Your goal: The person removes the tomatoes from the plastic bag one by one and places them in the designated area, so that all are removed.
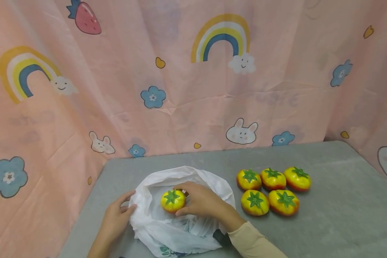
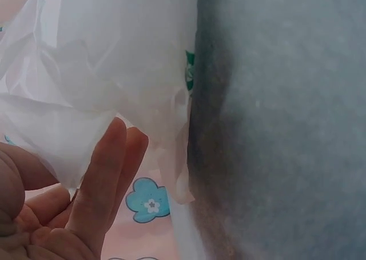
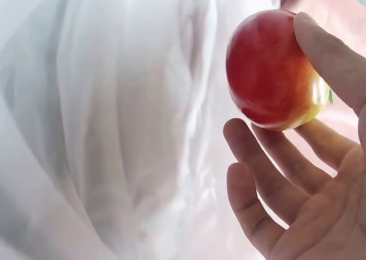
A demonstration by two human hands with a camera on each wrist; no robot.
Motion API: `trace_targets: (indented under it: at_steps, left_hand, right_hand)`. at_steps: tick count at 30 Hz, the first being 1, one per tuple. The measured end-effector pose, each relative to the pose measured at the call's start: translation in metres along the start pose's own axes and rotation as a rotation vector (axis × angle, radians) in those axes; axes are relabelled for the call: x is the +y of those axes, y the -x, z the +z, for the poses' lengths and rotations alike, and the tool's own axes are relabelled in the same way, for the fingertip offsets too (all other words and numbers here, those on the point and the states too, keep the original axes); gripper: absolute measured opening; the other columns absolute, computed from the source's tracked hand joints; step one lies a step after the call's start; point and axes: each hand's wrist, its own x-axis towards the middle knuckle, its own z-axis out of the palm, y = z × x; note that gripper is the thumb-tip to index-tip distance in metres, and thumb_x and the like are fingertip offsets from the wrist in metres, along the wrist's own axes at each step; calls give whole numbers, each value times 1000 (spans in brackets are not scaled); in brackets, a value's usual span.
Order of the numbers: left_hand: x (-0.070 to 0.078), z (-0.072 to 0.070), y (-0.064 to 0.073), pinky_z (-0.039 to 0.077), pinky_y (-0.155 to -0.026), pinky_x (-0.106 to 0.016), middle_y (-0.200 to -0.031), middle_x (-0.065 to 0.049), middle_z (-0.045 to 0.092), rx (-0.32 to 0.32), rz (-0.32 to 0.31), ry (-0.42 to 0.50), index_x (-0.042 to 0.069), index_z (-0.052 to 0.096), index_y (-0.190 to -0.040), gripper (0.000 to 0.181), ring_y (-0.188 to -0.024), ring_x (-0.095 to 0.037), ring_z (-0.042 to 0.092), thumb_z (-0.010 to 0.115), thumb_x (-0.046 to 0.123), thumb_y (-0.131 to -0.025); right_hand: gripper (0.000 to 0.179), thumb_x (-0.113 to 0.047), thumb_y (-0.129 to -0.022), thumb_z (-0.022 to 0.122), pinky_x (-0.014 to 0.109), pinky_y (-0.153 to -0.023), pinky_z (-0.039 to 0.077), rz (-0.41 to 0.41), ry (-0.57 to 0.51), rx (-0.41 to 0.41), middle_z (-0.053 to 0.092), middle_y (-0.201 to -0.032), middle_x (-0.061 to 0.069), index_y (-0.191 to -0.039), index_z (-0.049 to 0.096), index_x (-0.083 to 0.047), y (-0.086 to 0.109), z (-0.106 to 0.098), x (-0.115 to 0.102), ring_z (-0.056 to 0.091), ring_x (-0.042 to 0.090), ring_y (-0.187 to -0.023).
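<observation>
A white plastic bag [image 1: 180, 233] lies on the grey table with its mouth spread wide. Over that opening, my right hand [image 1: 200, 200] holds a yellow toy tomato [image 1: 173, 201] with a green star-shaped top. The right wrist view shows the tomato's glossy red underside [image 3: 266, 71], pinched between thumb and fingertips. My left hand [image 1: 116, 216] is at the bag's left rim. Up close in the left wrist view, its thumb and fingers pinch the thin plastic [image 2: 68, 134]. The bag's bottom is hidden from the head view by folds and the right hand.
Several more toy tomatoes [image 1: 254, 203] sit in two rows to the right of the bag on the grey table [image 1: 342, 215]. A pink patterned cloth [image 1: 180, 89] hangs behind the table and along its sides. A dark band [image 1: 221, 238] shows near the right wrist.
</observation>
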Motion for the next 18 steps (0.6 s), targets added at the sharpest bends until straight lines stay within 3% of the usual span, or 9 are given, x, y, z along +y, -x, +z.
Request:
trace_targets:
  at_steps: [8, 13, 18]
  left_hand:
    - [3, 0, -1, 60, -90, -47, -142, -28, 51, -8, -36, 14, 10, 49, -146, 53, -122, -46, 60, 64, 16, -95]
    - [3, -1, -2, 62, -86, -45, -145, -26, 48, -36, -56, 38, 11, 45, -149, 60, -123, -44, 60, 67, 13, -93]
    - [3, -2, -3, 62, -85, -45, -145, -26, 48, -41, -68, 24, 12, 44, -150, 63, -122, -45, 60, 68, 10, -92]
  right_hand:
    - [71, -46, -76, 84, 42, -94, 55, 19, -86, 61, 61, -134, -7, -138, 56, -27, 16, -19, 0, 62, 17, -114]
    - [72, -48, -77, 82, 43, -94, 55, 0, -92, 83, 62, -132, -8, -139, 55, -26, 22, -29, 1, 62, 18, -113]
    - [69, -51, -77, 81, 43, -92, 56, 38, -81, 103, 63, -130, -8, -137, 56, -28, 30, -37, -2, 62, 19, -112]
